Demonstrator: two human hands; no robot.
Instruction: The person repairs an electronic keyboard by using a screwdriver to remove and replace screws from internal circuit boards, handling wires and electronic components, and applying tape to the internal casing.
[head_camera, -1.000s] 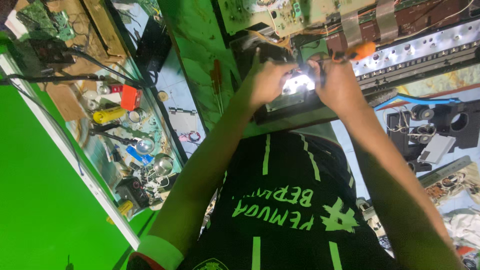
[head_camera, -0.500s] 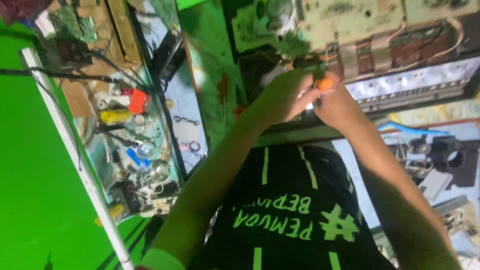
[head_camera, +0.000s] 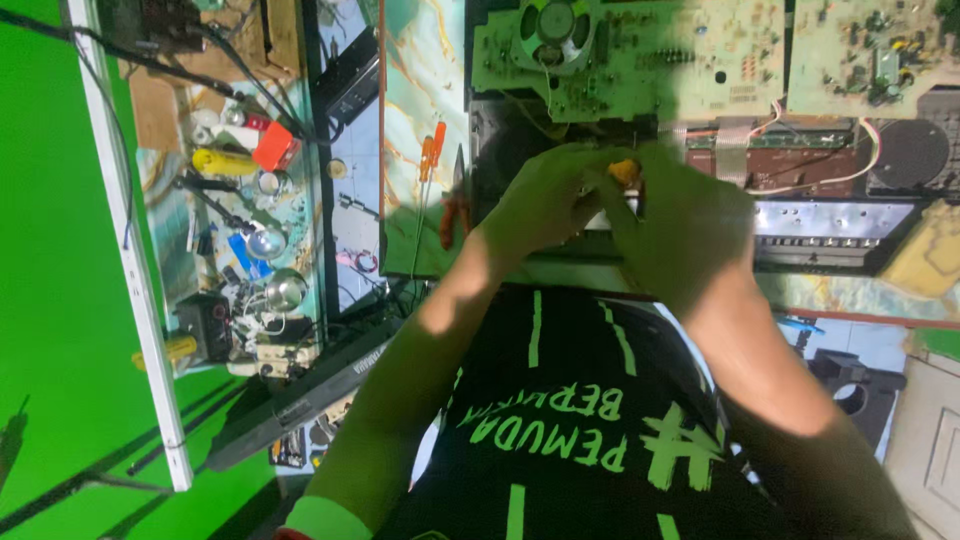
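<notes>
Both hands now close together over the orange-handled screwdriver (head_camera: 624, 172): left hand (head_camera: 545, 200) curls around it at nine o'clock, right hand (head_camera: 680, 235) has slid over the handle; its grip cannot be told.

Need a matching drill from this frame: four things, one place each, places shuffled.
Things:
1. round speaker
2. orange-handled screwdriver
3. red block
4. orange tool tip

Places:
A. between the left hand and right hand
B. on the cluttered shelf by the green wall
C. on the circuit board at top
D. on the marbled surface, left of the hands

Pairs: 1-C, 2-D, 3-B, 4-A
</notes>
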